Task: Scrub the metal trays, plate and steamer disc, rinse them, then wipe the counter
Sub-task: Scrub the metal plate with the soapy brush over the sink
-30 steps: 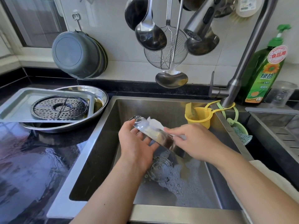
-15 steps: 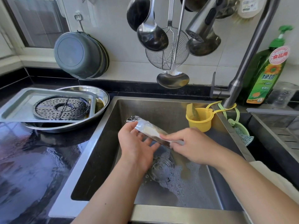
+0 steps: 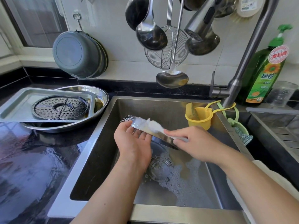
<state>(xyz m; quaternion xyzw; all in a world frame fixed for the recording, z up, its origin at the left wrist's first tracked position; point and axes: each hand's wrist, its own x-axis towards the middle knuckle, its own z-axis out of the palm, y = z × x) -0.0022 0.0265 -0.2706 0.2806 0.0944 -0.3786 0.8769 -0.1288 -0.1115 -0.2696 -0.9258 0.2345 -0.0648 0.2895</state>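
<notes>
- While your left hand (image 3: pixel 134 143) grasps the tilted metal tray (image 3: pixel 155 133) from below over the sink (image 3: pixel 103 143), your right hand (image 3: pixel 192 143) pinches a white cloth (image 3: pixel 155 126) against its upper face.
- On the counter (image 3: pixel 32 159) to the left: one rectangular tray (image 3: pixel 16 104), one round plate (image 3: pixel 102 94), one steamer disc (image 3: pixel 61 107), stacked together.

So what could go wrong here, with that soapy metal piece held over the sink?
The left hand holds the soapy metal tray by its edge while the right hand scrubs it with a white cloth; it might slip into the sink. The square tray lies tilted on the round plate and could slide.
</notes>
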